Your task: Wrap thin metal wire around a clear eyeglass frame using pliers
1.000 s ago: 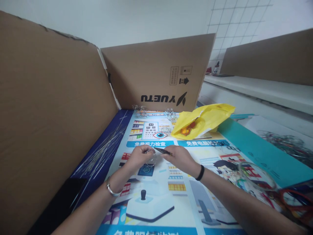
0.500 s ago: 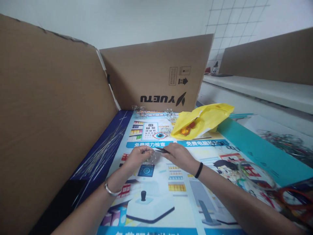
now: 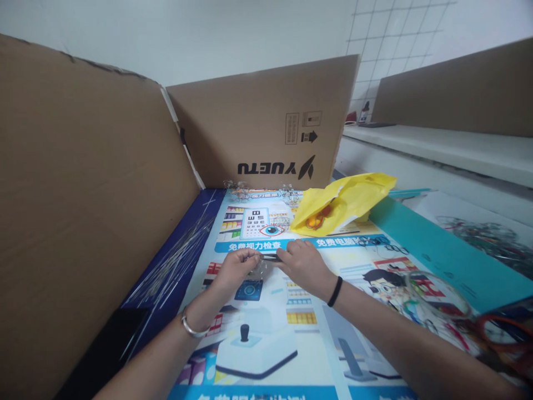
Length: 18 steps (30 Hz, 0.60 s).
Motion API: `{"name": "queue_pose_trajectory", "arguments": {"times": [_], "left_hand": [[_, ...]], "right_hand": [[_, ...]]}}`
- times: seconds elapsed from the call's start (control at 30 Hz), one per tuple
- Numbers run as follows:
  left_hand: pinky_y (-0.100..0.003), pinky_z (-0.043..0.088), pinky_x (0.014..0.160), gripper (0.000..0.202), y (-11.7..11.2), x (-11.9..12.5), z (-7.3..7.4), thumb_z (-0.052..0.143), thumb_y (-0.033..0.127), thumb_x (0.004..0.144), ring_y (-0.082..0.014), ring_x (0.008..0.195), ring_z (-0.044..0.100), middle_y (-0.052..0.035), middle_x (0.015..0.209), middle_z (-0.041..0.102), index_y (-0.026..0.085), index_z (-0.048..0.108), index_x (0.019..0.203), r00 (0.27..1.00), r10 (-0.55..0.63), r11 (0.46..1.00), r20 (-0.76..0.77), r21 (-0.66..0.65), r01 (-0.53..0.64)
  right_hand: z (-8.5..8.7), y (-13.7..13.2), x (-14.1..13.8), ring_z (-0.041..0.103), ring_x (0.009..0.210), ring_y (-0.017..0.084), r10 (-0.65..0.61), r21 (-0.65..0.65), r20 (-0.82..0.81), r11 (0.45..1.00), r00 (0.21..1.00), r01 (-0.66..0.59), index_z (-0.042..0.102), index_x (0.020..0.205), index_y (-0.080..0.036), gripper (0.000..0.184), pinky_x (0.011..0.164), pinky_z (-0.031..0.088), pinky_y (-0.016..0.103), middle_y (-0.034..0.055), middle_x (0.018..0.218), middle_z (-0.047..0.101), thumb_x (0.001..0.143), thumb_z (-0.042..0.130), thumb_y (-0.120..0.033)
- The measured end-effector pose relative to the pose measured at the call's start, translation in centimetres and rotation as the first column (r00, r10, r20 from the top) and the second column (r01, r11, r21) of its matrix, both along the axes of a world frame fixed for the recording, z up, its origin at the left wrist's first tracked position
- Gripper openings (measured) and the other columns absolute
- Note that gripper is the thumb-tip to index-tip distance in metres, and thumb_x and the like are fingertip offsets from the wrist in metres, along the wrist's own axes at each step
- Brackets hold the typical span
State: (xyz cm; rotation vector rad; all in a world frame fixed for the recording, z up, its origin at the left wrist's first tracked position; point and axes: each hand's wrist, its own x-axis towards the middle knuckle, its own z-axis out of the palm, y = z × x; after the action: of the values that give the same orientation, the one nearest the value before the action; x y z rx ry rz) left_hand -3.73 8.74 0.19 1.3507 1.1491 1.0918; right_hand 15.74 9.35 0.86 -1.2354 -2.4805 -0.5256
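Note:
Pinched in my left hand (image 3: 239,265) is a small piece of thin, bent silvery wire (image 3: 261,269), its loops hanging below the fingertips. My right hand (image 3: 306,265) is closed around dark-jawed pliers (image 3: 271,257), whose handles are mostly hidden in the palm. The jaws point left and meet the wire at my left fingertips; whether they grip it I cannot tell. Both hands are just above the printed poster sheet (image 3: 308,355) that covers the table.
Straight wires (image 3: 175,255) lie at the left by a cardboard wall (image 3: 83,183). A yellow bag (image 3: 358,194) with orange pieces sits behind my right hand. Wire shapes (image 3: 287,194) rest at the back, a wire heap (image 3: 483,239) at the right. Orange-handled scissors (image 3: 499,333) lie front right.
The pliers have moved slightly left and turned more level, so their tips now reach the wire at my left fingertips. My left hand stays nearly in place.

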Motion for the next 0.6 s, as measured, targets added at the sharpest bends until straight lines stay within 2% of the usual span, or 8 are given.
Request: {"name": "queue_pose_trajectory", "arguments": {"times": [0.3, 0.6], "left_hand": [[-0.020, 0.034, 0.055, 0.020, -0.03, 0.28, -0.54, 0.062, 0.033, 0.070, -0.0089, 0.056, 0.044, 0.0014, 0.061, 0.054, 0.014, 0.062, 0.073, 0.996, 0.086, 0.996, 0.013, -0.006, -0.086], [-0.020, 0.033, 0.055, 0.022, -0.03, 0.19, -0.38, 0.059, 0.034, 0.072, -0.0088, 0.055, 0.043, 0.0020, 0.058, 0.051, 0.013, 0.058, 0.067, 0.999, 0.029, 0.999, 0.045, -0.025, -0.028]], "right_hand": [[-0.40, -0.11, -0.16, 0.044, 0.077, 0.020, -0.006, 0.049, -0.017, 0.999, 1.000, 0.007, 0.058, 0.086, -0.017, 0.030, 0.066, 0.022, 0.031, 0.0073, 0.078, 0.055, 0.087, 0.042, -0.042], [-0.15, -0.36, -0.35, 0.046, 0.077, 0.020, -0.016, 0.016, -0.009, 1.000, 1.000, 0.016, 0.057, 0.084, -0.017, 0.028, 0.065, 0.023, 0.031, 0.0070, 0.077, 0.056, 0.087, 0.043, -0.041]]}}
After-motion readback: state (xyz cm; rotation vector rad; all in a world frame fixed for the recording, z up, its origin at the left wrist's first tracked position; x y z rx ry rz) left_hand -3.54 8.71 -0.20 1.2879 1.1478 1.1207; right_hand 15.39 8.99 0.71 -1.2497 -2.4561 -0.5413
